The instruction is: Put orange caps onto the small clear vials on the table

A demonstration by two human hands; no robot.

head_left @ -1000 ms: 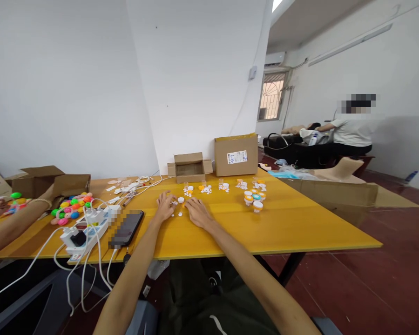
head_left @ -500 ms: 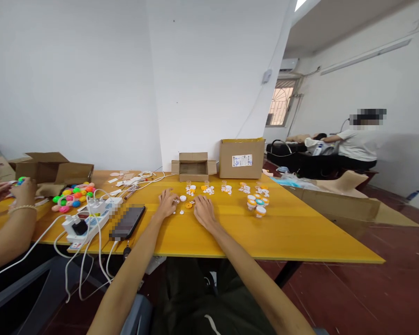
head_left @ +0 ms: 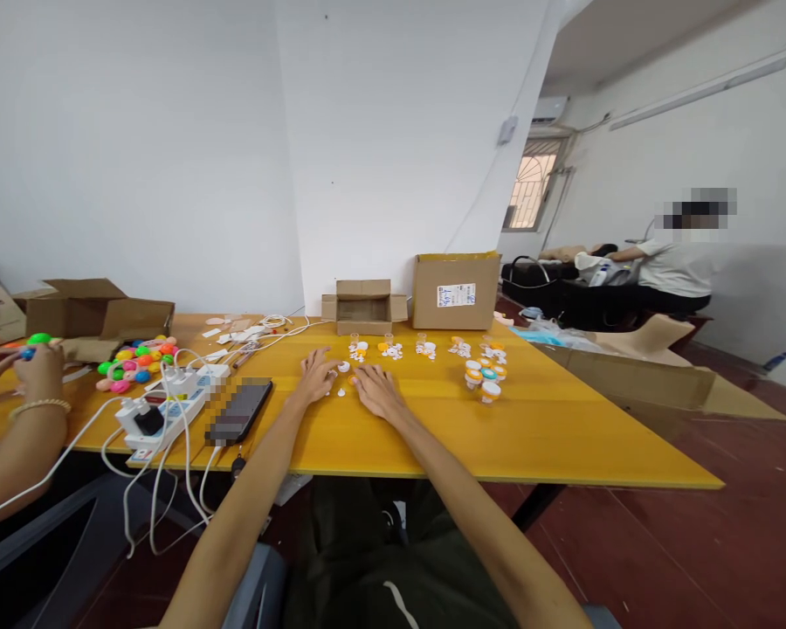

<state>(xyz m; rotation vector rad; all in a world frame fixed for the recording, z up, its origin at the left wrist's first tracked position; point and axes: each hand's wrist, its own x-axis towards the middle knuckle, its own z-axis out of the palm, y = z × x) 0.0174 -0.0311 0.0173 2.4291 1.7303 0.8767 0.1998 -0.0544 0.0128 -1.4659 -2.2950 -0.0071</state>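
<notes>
Both my hands rest on the yellow table point(head_left: 537, 428), fingers stretched toward a scatter of small white pieces point(head_left: 341, 392). My left hand point(head_left: 316, 376) lies flat with fingers spread, just left of a small white cap point(head_left: 344, 367). My right hand point(head_left: 375, 390) lies palm down beside it, fingers pointing at the same pieces. Beyond the fingertips runs a row of little piles of white and orange parts point(head_left: 389, 350). A cluster of small capped jars point(head_left: 483, 377) stands to the right.
Two cardboard boxes point(head_left: 455, 290) stand at the wall. A phone point(head_left: 239, 410) and a power strip point(head_left: 163, 413) with cables lie left. A neighbour's hands point(head_left: 36, 365) hold coloured balls near an open box point(head_left: 98, 314). Another person sits far right.
My hands stay over the small pieces; the right hand has flattened and shifted slightly. The view has tilted a little. The neighbour's hands have lifted.
</notes>
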